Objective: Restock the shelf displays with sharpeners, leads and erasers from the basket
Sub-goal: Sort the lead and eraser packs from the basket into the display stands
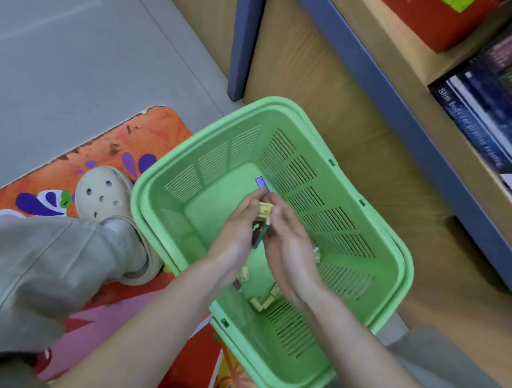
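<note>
A green slatted plastic basket (352, 231) stands on the floor beside the wooden shelf unit. Both my hands are inside it, close together over its middle. My left hand (240, 229) and my right hand (287, 241) together hold a small bundle of items: a yellow-beige pack (265, 210) and a dark green one (258, 235). A small blue pack (261, 182) shows just past my fingertips; whether it is held or lying on the basket floor is unclear. Several yellow-beige packs (267, 300) lie on the basket floor under my wrists.
The wooden shelf unit with blue edges (377, 90) rises to the right, with a red box (436, 21) and dark packs (496, 119) on its shelves. My leg and a beige clog (103, 195) stand left of the basket on an orange patterned mat (150, 132).
</note>
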`<state>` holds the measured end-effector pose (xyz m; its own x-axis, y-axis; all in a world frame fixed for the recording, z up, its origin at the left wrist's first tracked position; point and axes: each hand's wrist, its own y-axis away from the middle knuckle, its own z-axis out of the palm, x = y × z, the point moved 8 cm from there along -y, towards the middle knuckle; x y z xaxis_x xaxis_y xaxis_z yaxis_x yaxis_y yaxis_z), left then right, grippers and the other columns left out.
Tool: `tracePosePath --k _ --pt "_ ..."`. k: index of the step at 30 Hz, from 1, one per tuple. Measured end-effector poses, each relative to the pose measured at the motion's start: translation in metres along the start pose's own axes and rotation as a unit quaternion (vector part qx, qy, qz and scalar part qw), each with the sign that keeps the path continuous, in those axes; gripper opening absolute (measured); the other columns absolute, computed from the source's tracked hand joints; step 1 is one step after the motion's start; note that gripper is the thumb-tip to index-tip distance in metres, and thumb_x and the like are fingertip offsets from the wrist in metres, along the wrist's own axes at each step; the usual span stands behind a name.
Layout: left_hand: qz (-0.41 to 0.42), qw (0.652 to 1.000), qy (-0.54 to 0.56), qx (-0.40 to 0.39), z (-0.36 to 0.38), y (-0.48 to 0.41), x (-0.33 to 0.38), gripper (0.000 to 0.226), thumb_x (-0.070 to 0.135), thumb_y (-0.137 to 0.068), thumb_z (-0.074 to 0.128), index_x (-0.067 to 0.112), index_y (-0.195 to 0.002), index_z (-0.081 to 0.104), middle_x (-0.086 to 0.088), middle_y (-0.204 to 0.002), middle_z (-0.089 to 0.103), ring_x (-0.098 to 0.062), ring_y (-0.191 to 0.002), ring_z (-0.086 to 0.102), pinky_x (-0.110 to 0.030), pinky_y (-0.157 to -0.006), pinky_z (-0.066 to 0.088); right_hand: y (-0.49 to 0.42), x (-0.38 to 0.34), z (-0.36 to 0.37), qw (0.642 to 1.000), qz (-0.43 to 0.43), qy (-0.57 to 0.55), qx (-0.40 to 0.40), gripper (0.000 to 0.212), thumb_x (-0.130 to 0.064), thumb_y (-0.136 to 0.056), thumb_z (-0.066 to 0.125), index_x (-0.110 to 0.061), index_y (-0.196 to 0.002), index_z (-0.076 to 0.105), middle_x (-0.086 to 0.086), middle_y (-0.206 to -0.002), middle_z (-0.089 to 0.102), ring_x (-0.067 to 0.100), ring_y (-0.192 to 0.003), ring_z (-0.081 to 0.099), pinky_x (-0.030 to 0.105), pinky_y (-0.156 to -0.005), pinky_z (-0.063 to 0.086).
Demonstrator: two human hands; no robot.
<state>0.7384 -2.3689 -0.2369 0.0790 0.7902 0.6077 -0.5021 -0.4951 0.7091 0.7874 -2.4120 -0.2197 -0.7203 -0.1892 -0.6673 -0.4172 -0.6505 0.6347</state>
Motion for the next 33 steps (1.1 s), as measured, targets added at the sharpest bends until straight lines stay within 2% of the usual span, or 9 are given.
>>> tracePosePath --k 2,5,10,16,18,21,24,27,33 --pt "-0.029 0.997 0.067 -0.004 0.006 0.004 -0.005 0.033 0.016 -0.103 0.031 0.025 -0.124 0.055 0.001 -0.117 0.062 -0.011 -0.105 0.058 -0.018 -0.083 0.046 0.005 0.005 -0.007 0.999 -0.022 -0.019 0.017 0.028 -0.005 -0.100 0.037 -0.010 -0.124 0.051 0.009 -0.129 0.058 0.013 -0.120 0.056 0.028 -0.105 0.041" --pt "-0.057 0.998 0.006 0.000 0.022 0.017 -0.018 0.031 0.018 -0.102 0.034 0.028 -0.125 0.051 -0.003 -0.106 0.065 -0.016 -0.106 0.060 -0.029 -0.097 0.044 0.008 0.015 -0.028 0.993 -0.046 -0.035 0.108 0.023 -0.012 -0.101 0.039 -0.011 -0.115 0.057 0.005 -0.115 0.066 0.010 -0.104 0.064 0.024 -0.092 0.048" --pt "-0.143 0.990 -0.003 0.014 0.042 0.020 -0.044 0.029 0.032 -0.100 0.042 0.017 -0.085 0.062 -0.001 -0.073 0.069 -0.017 -0.083 0.061 -0.028 -0.084 0.046 0.005 0.056 -0.065 0.950 0.077 -0.197 0.230 0.037 -0.036 -0.102 0.037 -0.012 -0.114 0.062 0.007 -0.100 0.072 0.017 -0.089 0.068 0.027 -0.075 0.053" --pt "-0.140 0.956 -0.258 0.002 0.029 -0.023 -0.053 0.024 0.023 -0.101 0.039 0.014 -0.118 0.053 -0.007 -0.112 0.053 -0.024 -0.097 0.051 -0.033 -0.084 0.044 0.010 0.060 -0.107 0.882 0.164 -0.353 0.264 0.031 -0.028 -0.102 0.039 -0.013 -0.085 0.059 0.001 -0.062 0.062 0.010 -0.050 0.052 0.019 -0.044 0.041" --pt "-0.036 0.911 -0.412 0.004 0.019 -0.058 -0.043 0.024 0.015 -0.098 0.046 0.010 -0.119 0.055 -0.013 -0.120 0.056 -0.028 -0.097 0.054 -0.030 -0.084 0.041 0.008 0.056 -0.117 0.874 0.167 -0.365 0.273 0.032 -0.027 -0.102 0.038 -0.013 -0.079 0.056 0.000 -0.056 0.061 0.009 -0.043 0.052 0.014 -0.039 0.038" --pt "0.133 0.781 -0.610 -0.014 0.021 -0.104 -0.023 0.030 0.006 -0.093 0.051 0.005 -0.123 0.056 -0.014 -0.129 0.054 -0.034 -0.114 0.051 -0.030 -0.093 0.035 0.003 0.053 -0.128 0.866 0.170 -0.373 0.287 0.033 -0.033 -0.101 0.040 -0.011 -0.083 0.056 0.003 -0.064 0.060 0.011 -0.051 0.052 0.019 -0.046 0.040" --pt "0.177 0.668 -0.718 -0.087 0.024 -0.140 -0.031 0.041 0.011 -0.094 0.052 0.009 -0.135 0.048 -0.011 -0.140 0.047 -0.030 -0.128 0.041 -0.034 -0.102 0.032 0.001 0.051 -0.137 0.860 0.171 -0.382 0.292 0.032 -0.036 -0.100 0.042 -0.007 -0.095 0.056 0.008 -0.071 0.060 0.015 -0.058 0.053 0.022 -0.056 0.044" --pt "0.173 0.567 -0.794 -0.134 0.018 -0.168 -0.046 0.054 0.019 -0.095 0.053 0.016 -0.145 0.033 -0.005 -0.154 0.029 -0.024 -0.141 0.025 -0.033 -0.109 0.024 -0.004 0.053 -0.143 0.868 0.185 -0.359 0.289 0.030 -0.035 -0.099 0.045 -0.009 -0.093 0.059 0.007 -0.070 0.061 0.013 -0.057 0.055 0.020 -0.048 0.047" --pt "0.236 0.465 -0.845 -0.121 0.018 -0.189 -0.058 0.048 0.018 -0.091 0.058 0.019 -0.137 0.041 -0.006 -0.138 0.037 -0.028 -0.125 0.033 -0.034 -0.097 0.026 -0.015 0.063 -0.151 0.873 0.211 -0.314 0.308 0.031 -0.030 -0.101 0.042 -0.010 -0.083 0.058 0.006 -0.066 0.060 0.012 -0.054 0.050 0.017 -0.040 0.041"
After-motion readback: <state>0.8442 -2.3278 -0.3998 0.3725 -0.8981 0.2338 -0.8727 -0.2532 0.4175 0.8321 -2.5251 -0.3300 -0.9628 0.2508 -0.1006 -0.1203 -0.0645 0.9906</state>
